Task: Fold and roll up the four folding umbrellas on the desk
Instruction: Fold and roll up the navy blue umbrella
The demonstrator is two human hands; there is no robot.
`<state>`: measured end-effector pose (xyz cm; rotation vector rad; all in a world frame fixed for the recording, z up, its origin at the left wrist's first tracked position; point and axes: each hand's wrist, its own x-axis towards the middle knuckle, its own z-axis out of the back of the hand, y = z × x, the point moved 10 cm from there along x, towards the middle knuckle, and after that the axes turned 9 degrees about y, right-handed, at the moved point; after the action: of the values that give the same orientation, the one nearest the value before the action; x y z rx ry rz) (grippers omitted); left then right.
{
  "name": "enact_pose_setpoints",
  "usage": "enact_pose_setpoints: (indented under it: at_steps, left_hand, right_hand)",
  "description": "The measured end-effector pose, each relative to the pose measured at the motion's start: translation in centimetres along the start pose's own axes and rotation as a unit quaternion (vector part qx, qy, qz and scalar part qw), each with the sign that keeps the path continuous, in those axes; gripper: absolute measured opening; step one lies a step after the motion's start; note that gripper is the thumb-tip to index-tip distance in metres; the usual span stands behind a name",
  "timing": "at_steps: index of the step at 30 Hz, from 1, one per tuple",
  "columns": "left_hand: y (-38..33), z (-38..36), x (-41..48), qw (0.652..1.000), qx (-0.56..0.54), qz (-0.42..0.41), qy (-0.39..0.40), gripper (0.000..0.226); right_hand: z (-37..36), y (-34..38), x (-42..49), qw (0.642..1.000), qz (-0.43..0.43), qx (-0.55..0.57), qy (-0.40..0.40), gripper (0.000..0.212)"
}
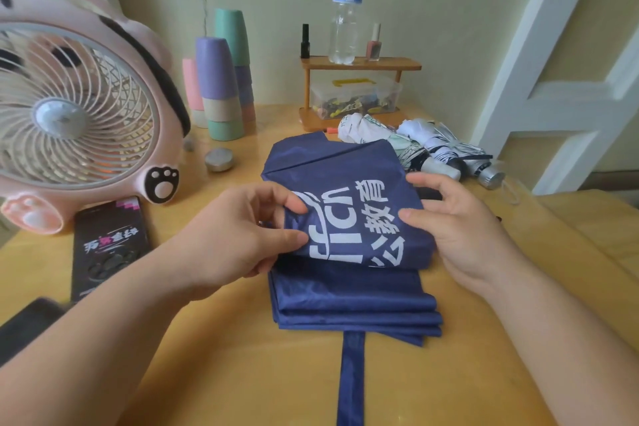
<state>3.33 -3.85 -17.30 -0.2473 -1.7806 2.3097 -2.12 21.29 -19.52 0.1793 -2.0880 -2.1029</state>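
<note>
A navy blue umbrella (349, 290) with white lettering lies flat in pleats in the middle of the yellow desk (221, 356). Its strap (351, 380) trails toward me. My left hand (242, 235) pinches the left edge of the top flap between thumb and fingers. On the flap's right edge rests my right hand (460, 228), fingers curled around it. Behind the blue one lie two white patterned umbrellas (377, 137) (446, 149), loosely bundled, their silver handles pointing right. No fourth umbrella shows.
A pink fan (76, 107) stands at the left, with a black box (109, 245) lying in front of it. Stacked cups (221, 93) and a small round tin (218, 159) sit behind. A wooden rack (359, 64) holds a water bottle (345, 10), small bottles and a clear box.
</note>
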Motion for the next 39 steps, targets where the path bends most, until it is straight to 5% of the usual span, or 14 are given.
enact_pose_setpoints:
  at_steps: [4, 10, 15, 18, 22, 28, 33, 35, 37, 39]
  left_hand:
    - [0.1, -0.5, -0.4, 0.996, 0.018, 0.031, 0.078, 0.021]
    - [0.6, -0.9, -1.2, 0.982, 0.121, 0.09, 0.114, 0.025]
    - [0.3, 0.7, -0.7, 0.976, 0.197, 0.085, -0.022, 0.037]
    - [0.9, 1.9, -0.5, 0.986, 0.122, 0.062, -0.097, 0.037]
    - [1.7, 1.4, -0.2, 0.991, 0.1, 0.078, -0.04, 0.029]
    - [1.8, -0.5, 0.1, 0.95, 0.298, 0.084, 0.033, 0.033]
    - [1.5, -0.7, -0.1, 0.941, 0.326, 0.082, 0.042, 0.008]
    - [1.5, -0.7, -0.1, 0.936, 0.338, 0.094, 0.041, 0.014]
    - [0.3, 0.0, 0.2, 0.909, 0.408, 0.082, -0.008, 0.027]
    - [-4.5, 0.6, 0.8, 0.864, 0.488, -0.039, -0.119, 0.02]
  right_hand:
    - [-0.3, 2.4, -0.8, 0.996, 0.031, 0.073, 0.04, 0.043]
    - [-0.8, 1.4, -3.6, 0.994, -0.033, -0.087, 0.064, 0.025]
    - [-1.9, 0.0, -5.1, 0.994, -0.037, -0.089, 0.053, 0.023]
    - [-1.9, -0.6, -5.0, 0.992, -0.041, -0.111, 0.049, 0.026]
    - [-1.4, -0.8, -5.0, 0.981, -0.035, -0.189, 0.037, 0.029]
    - [-0.6, 0.5, -4.8, 0.981, 0.04, -0.189, -0.019, 0.023]
    - [-1.6, 0.5, -5.2, 0.961, 0.059, -0.268, 0.029, 0.022]
    - [-2.0, 1.0, -5.5, 0.958, 0.076, -0.273, 0.046, 0.025]
    - [-1.8, 1.3, -5.8, 0.955, 0.085, -0.279, 0.053, 0.029]
    - [-1.7, 1.2, -5.8, 0.95, 0.081, -0.297, 0.06, 0.029]
